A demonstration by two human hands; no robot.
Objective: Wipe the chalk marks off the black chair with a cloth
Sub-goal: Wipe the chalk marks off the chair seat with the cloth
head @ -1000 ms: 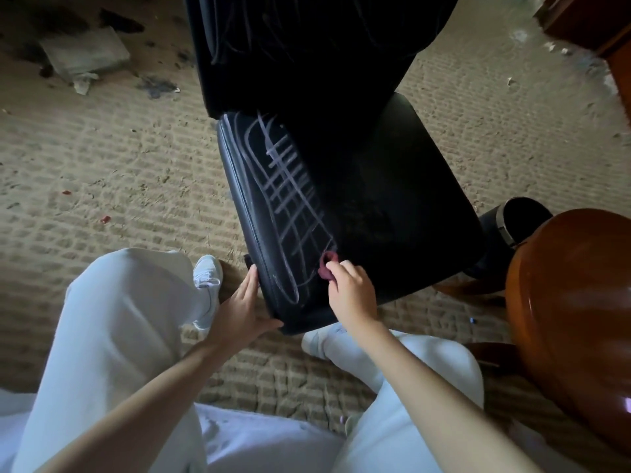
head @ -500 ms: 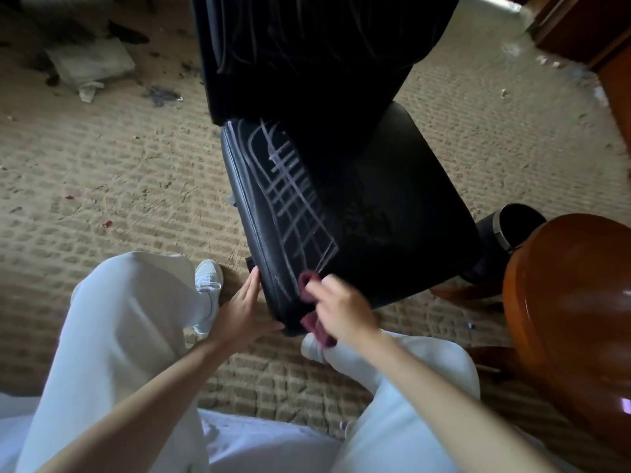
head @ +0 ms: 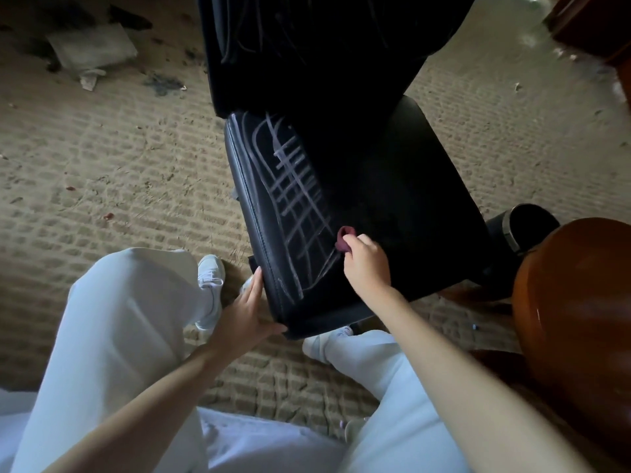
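While the dark red cloth (head: 344, 237) is pinched in the curled right hand (head: 367, 264) and pressed on the black chair seat (head: 409, 216) at 5 o'clock of the chalk marks (head: 297, 199), the seat's 7 o'clock corner is touched by the left hand (head: 244, 312), fingers straight.

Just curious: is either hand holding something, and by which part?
The right hand grips a bunched dark red cloth by its lower part; the top pokes out. The left hand holds nothing, resting flat against the edge of the chair seat.
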